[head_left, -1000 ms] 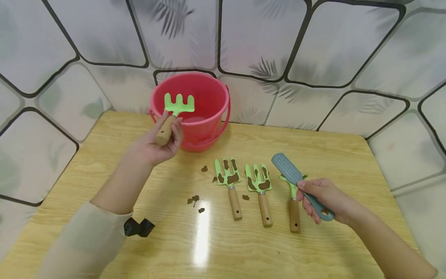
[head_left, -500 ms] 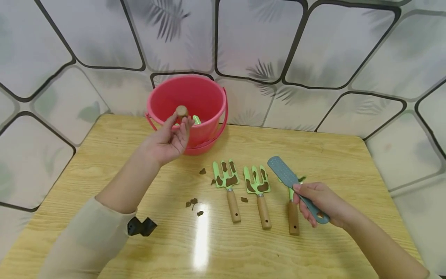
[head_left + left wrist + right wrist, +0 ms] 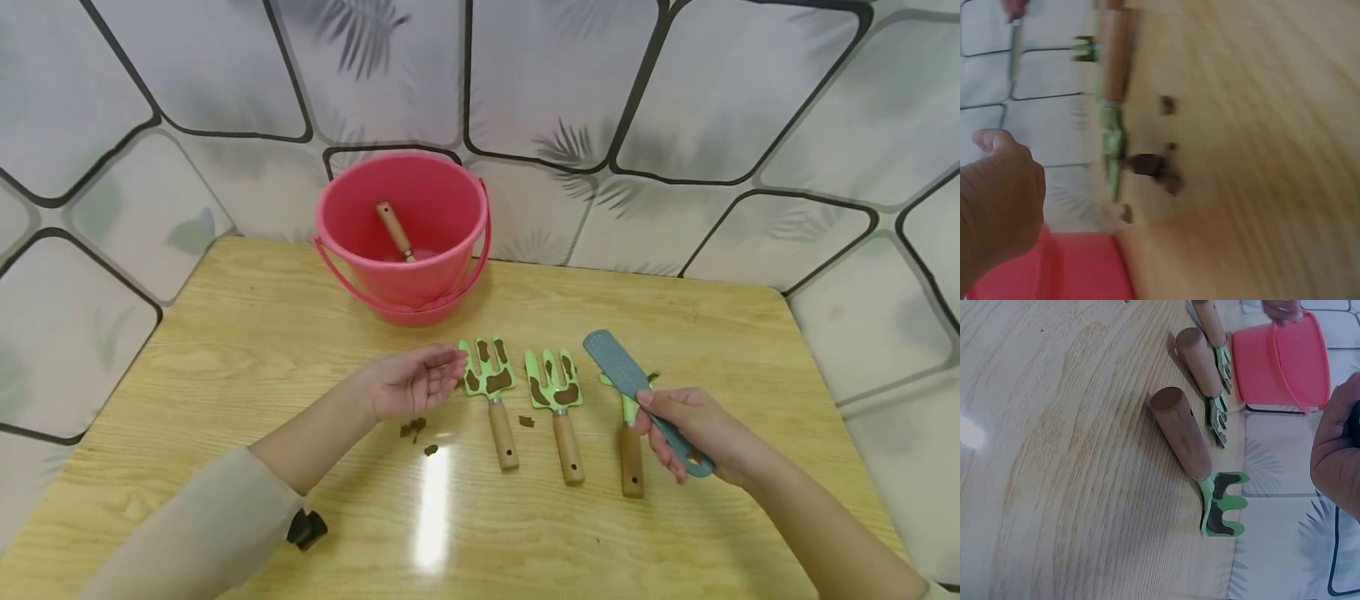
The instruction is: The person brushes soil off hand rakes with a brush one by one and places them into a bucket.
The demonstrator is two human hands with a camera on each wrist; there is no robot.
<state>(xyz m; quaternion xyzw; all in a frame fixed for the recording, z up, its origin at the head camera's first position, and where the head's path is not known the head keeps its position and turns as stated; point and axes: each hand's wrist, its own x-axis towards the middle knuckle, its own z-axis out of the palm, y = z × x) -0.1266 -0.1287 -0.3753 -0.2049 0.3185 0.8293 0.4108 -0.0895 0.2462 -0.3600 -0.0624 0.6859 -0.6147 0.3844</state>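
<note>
My left hand [image 3: 416, 383] holds nothing; its relaxed fingers are beside the tines of the left hand fork [image 3: 498, 400], and I cannot tell if they touch. My right hand [image 3: 690, 429] grips a flat grey-blue tool [image 3: 618, 367] with a dotted head, above the rightmost garden tool. That tool, a short three-pronged hand rake [image 3: 1225, 503], has brown patches on its green head. A second hand fork [image 3: 564, 417], also green with brown patches, lies in the middle. Inside the pink bucket [image 3: 420, 287] leans a wooden-handled tool [image 3: 394, 229], its head hidden.
Dark brown crumbs [image 3: 431, 450] are scattered on the wooden table [image 3: 247, 350] left of the forks. The bucket stands at the back against a patterned wall [image 3: 562, 83], its handle hanging down in front.
My left hand let the green hand rake go into the bucket, then came back toward me and right, to the left fork. My right hand stays almost still with the grey-blue tool.
</note>
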